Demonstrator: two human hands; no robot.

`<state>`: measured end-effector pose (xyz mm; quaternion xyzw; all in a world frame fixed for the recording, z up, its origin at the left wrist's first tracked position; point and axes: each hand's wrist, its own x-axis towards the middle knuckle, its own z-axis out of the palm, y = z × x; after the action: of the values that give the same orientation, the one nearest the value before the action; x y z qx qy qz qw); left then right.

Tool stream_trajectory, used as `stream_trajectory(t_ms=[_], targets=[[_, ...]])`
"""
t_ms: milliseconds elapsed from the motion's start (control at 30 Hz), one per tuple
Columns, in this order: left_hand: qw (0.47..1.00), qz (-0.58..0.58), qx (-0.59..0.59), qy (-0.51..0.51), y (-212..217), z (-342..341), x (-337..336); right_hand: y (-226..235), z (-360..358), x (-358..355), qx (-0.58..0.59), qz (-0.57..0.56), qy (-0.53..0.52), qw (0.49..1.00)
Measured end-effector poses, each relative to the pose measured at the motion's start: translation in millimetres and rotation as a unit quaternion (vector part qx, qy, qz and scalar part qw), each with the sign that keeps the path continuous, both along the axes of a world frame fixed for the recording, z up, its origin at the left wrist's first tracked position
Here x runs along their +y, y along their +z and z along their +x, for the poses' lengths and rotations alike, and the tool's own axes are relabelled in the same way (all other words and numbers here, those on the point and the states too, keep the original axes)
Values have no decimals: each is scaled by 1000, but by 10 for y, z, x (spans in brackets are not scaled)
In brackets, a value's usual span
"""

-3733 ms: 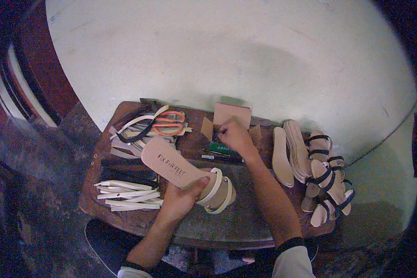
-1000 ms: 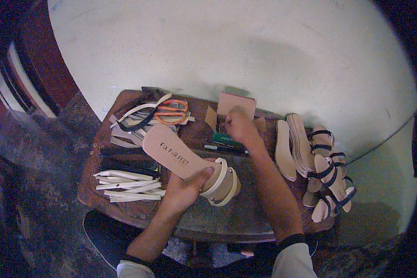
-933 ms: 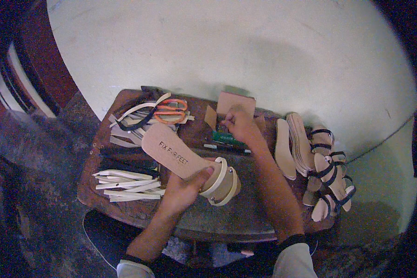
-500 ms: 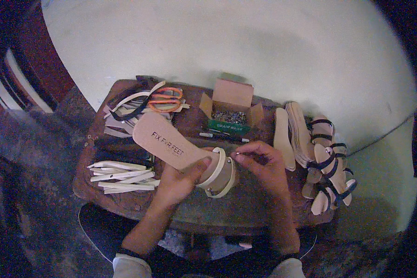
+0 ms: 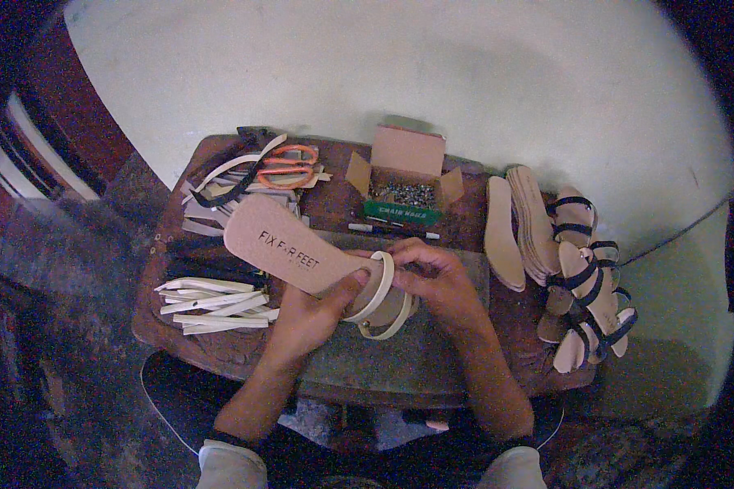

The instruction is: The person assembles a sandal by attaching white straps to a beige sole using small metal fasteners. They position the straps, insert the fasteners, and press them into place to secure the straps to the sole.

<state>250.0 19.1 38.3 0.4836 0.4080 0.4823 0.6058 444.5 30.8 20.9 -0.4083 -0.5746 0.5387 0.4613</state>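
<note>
A tan sandal with dark lettering on its insole is tilted above the table, its heel end toward the far left. Two cream straps arch over its front part. My left hand is closed around the sandal's middle, thumb on top beside the nearer strap. At the far right end of that strap, my right hand has its fingertips pinched together against the sandal's edge. Whatever lies between those fingertips is hidden. A small metal stud shows at the near end of the front strap.
Behind the sandal stands an open box of small metal nails, with pens before it. Orange-handled scissors lie on strap scraps at left, near cream strips. Stacked insoles and black-strapped sandals occupy the right side.
My right hand has moved left and slightly away, from beside the sandal to the strap's end. A tiny shiny thing at its fingertips is now hidden. My left hand still holds the sandal.
</note>
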Motion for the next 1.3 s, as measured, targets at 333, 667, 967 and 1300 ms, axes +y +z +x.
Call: stream_trajectory(t_ms=[333,667,967,1300], targets=[[1000,1,5,3,-20,0,10,-110,-23,1,15,-19,0,1000],[1000,27,11,0,-113,-1,31,-61,-43,-29,-4,-12,-8,1000],[1000,18,14,4,-116,4,36,-59,-52,-41,18,-30,-12,999],[999,22,33,22,-65,12,-19,-26,-59,-56,-17,-26,-24,999]])
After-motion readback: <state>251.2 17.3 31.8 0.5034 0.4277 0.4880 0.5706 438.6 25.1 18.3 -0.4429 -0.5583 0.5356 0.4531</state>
